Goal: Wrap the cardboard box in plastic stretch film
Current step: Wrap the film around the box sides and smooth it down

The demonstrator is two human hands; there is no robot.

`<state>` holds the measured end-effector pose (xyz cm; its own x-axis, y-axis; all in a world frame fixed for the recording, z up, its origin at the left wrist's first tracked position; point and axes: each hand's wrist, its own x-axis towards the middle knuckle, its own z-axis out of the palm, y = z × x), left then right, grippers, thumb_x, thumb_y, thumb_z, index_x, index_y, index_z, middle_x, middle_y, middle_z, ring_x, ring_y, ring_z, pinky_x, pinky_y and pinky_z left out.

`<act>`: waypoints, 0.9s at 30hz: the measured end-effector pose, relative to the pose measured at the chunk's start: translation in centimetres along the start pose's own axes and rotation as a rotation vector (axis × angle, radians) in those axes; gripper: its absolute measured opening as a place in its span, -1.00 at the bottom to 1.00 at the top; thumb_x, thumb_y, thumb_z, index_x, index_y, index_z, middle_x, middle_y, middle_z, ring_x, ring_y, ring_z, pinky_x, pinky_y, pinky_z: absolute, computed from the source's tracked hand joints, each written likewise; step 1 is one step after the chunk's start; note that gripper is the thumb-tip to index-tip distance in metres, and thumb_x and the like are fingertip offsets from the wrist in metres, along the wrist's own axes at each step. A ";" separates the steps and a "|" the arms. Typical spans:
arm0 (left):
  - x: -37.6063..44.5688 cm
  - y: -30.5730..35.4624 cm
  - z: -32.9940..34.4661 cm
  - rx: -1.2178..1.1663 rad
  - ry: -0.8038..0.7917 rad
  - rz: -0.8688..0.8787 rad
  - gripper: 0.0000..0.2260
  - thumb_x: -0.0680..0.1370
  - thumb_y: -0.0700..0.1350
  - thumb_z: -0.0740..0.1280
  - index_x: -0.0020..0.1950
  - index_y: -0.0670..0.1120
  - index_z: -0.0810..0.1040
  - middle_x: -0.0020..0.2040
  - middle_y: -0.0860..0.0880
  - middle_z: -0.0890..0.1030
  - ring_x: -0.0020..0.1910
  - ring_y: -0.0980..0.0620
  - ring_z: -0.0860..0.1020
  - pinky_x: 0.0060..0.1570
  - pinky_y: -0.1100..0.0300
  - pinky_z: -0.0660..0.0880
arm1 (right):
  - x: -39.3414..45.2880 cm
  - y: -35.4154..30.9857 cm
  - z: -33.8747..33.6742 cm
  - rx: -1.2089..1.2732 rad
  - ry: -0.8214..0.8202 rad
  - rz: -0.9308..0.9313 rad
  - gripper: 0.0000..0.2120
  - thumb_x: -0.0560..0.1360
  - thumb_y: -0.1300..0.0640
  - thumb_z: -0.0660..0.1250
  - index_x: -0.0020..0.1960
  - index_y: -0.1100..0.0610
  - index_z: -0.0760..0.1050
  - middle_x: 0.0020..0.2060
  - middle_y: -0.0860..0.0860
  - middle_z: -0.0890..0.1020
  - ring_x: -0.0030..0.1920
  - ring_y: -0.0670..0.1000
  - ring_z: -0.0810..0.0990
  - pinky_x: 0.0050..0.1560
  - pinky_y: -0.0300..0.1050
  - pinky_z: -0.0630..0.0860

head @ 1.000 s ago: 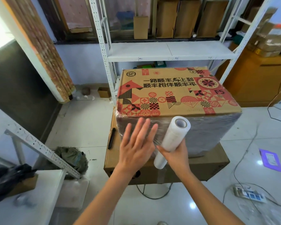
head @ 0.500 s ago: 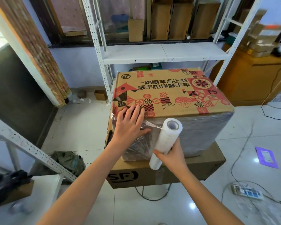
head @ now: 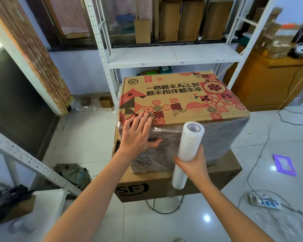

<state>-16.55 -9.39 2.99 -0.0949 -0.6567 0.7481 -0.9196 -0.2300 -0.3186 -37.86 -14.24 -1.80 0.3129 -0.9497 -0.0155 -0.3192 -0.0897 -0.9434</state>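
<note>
Under flat left hand (head: 137,137) fingers (head: 144,120): cardboard box (head: 178,102) corner.

A small parcel-packing storeroom is shown. White slotted metal shelving (head: 171,55) is set against the window, flat cardboard cartons (head: 190,20) are stacked on the sill behind it, and courier-branded boxes (head: 164,186) (marked "SF") are placed on a tiled floor (head: 87,137), where a power strip (head: 265,203) and loose cables are left.

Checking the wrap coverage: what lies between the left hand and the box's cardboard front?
In the head view, stretch film covers the box front; the left hand presses flat on it, so film lies between.
</note>
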 end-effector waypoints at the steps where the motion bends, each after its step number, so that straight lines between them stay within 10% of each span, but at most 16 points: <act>1: 0.0 0.1 0.0 -0.008 -0.007 -0.006 -0.28 0.40 0.41 0.17 0.10 -0.22 0.60 0.13 -0.16 0.62 0.12 -0.12 0.59 0.11 0.03 0.32 | 0.0 0.1 -0.1 0.020 -0.018 -0.006 -0.28 0.23 0.07 0.60 0.16 -0.11 0.18 -0.04 -0.22 0.45 -0.02 -0.16 0.52 -0.16 -0.28 0.46; 11: 0.2 0.2 -0.5 -0.046 0.044 -0.026 -0.41 0.44 0.27 0.17 0.06 -0.23 0.63 0.11 -0.17 0.63 0.09 -0.13 0.61 0.08 0.03 0.32 | -0.4 2.1 -1.6 0.000 -0.284 0.011 -0.24 0.35 0.14 0.52 0.17 -0.33 0.03 0.08 -0.32 0.33 0.10 -0.25 0.43 0.09 -0.28 0.44; 27: 0.2 0.0 -0.2 -0.036 0.192 0.030 -0.57 0.48 0.15 0.28 -0.04 -0.20 0.67 0.07 -0.15 0.65 0.05 -0.11 0.63 0.03 0.07 0.37 | 1.1 0.4 -4.7 -0.095 0.093 -0.077 -0.26 0.22 0.01 0.61 0.18 -0.11 0.17 0.01 -0.15 0.43 0.03 -0.09 0.46 0.00 -0.10 0.48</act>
<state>-16.62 -9.39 3.24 -0.1900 -0.5126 0.8373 -0.9281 -0.1844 -0.3235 -41.84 -16.70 -0.64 0.2568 -0.9622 0.0906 -0.3821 -0.1872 -0.9050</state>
